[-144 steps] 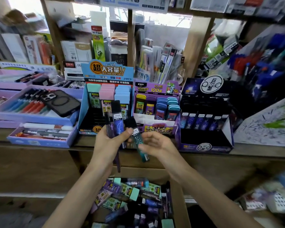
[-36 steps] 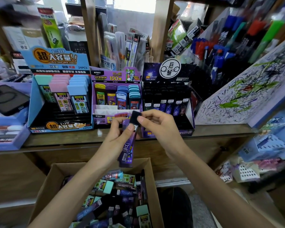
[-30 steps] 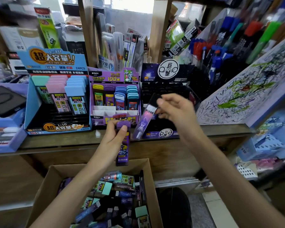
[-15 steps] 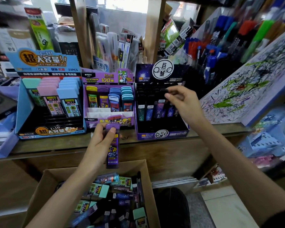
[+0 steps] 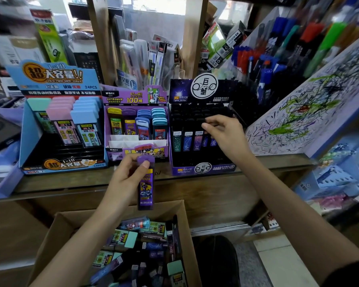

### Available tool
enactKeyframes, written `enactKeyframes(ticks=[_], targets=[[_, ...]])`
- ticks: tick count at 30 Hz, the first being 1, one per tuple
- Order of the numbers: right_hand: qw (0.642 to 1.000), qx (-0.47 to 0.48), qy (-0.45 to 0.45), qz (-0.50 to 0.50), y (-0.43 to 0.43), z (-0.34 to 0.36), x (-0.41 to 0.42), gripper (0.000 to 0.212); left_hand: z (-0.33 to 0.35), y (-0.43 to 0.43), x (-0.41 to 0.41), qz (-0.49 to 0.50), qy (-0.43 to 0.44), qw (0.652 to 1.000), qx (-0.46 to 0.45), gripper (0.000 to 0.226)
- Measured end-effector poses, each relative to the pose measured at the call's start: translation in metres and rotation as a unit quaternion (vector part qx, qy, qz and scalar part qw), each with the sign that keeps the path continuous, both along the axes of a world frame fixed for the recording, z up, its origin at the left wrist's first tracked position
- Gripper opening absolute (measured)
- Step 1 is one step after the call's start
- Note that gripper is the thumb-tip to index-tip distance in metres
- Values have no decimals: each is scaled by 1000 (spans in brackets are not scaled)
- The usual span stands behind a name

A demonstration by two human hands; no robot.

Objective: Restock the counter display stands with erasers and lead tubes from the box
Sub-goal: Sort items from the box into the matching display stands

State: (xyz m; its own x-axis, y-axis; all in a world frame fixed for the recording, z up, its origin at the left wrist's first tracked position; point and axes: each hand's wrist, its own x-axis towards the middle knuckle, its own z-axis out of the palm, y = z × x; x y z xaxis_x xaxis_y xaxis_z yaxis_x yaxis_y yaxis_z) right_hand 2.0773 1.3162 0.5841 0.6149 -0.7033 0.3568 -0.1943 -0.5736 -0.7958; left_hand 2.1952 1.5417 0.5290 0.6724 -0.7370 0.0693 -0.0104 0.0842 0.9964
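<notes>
Three display stands line a wooden counter (image 5: 195, 183). Just in front of the middle, purple stand (image 5: 133, 98), the left hand (image 5: 126, 179) grips a purple lead tube (image 5: 146, 187) upright by its capped upper end. Right of the purple stand, the right hand (image 5: 226, 133) reaches into a black stand (image 5: 203, 168), curled fingertips (image 5: 205, 126) on a dark tube cap (image 5: 201, 121); whether they pinch it is unclear. Below the purple stand, a cardboard box (image 5: 56, 224) holds loose tubes and erasers.

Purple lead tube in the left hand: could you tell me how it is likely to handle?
The purple lead tube looks stiff: it hangs straight below the left hand. Probably light: a grip at its top suffices. Flat faces suggest no rolling.
</notes>
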Motion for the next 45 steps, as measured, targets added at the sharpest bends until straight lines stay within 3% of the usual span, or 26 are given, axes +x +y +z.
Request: enactKeyframes(ticks=[2,4,7,10,13,17,21,23,25,27,33,45], targets=[[999,-12,27,-17,4,3,-1,18,3,1,-2,-2,-3,1000,-4,7],[994,-82,52,-58,13,5,-5,18,9,5,-3,-6,-17,1000,-10,9],[986,-155,14,-52,41,12,-12,16,18,11,0,-12,-52,998,-29,12],[994,-14,18,108,81,19,-6,7,27,11,3,-16,-91,995,-42,18],[971,85,19,221,112,18,10,7,35,15,7,-19,-141,988,-60,18],[968,100,2,232,130,17,31,7,40,32,17,0,-186,981,-58,18],[973,47,-9,224,134,34,55,8,39,49,41,59,-200,978,-13,31],[981,27,-35,191,126,48,68,9,37,54,57,104,-320,940,61,38],[987,-10,-48,155,115,61,83,7,34,56,72,124,-479,860,123,40],[989,-52,-50,128,104,67,97,5,30,55,84,98,-547,818,151,39],[989,-117,-33,89,83,58,127,7,17,46,96,44,-547,816,182,40],[977,-204,7,68,81,52,129,17,5,45,98,66,-547,815,180,36]])
